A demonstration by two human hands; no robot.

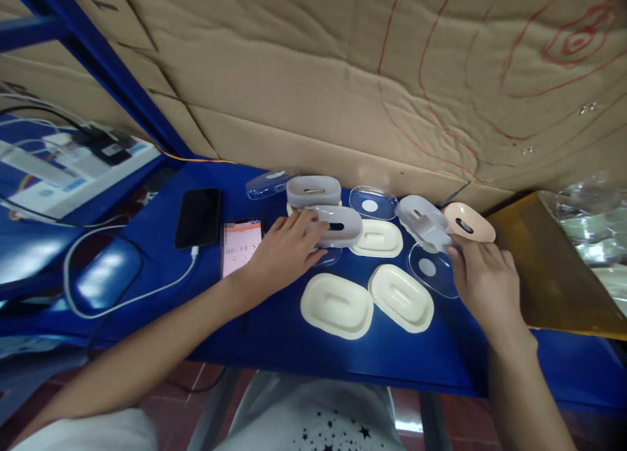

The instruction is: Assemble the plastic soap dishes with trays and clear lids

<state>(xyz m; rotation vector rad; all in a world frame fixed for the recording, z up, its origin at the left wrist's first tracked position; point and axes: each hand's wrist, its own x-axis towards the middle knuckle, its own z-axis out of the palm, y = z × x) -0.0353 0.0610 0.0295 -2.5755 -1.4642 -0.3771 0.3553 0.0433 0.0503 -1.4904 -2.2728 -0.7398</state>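
Observation:
My left hand (289,245) has its fingers over the left end of a grey oval dish (350,226) with a dark slot, the thumb at its near side. Between the fingertips of my right hand (484,275) is a small light-grey piece (434,234). It overlaps a second grey oval dish (414,206); whether they touch I cannot tell. A peach oval dish (473,219) lies just beyond that hand. Behind the left hand stands another grey dish (313,190). Cream oval trays (337,307) lie nearer me, and a clear oval lid (431,268) is beside my right fingers.
More clear lids (375,203) lie along the cardboard wall (294,79). At left are a black phone (198,217) on a white cable, a lit phone with a timer (240,248), and a power strip (83,177). A box of plastic-wrapped items (563,268) stands right.

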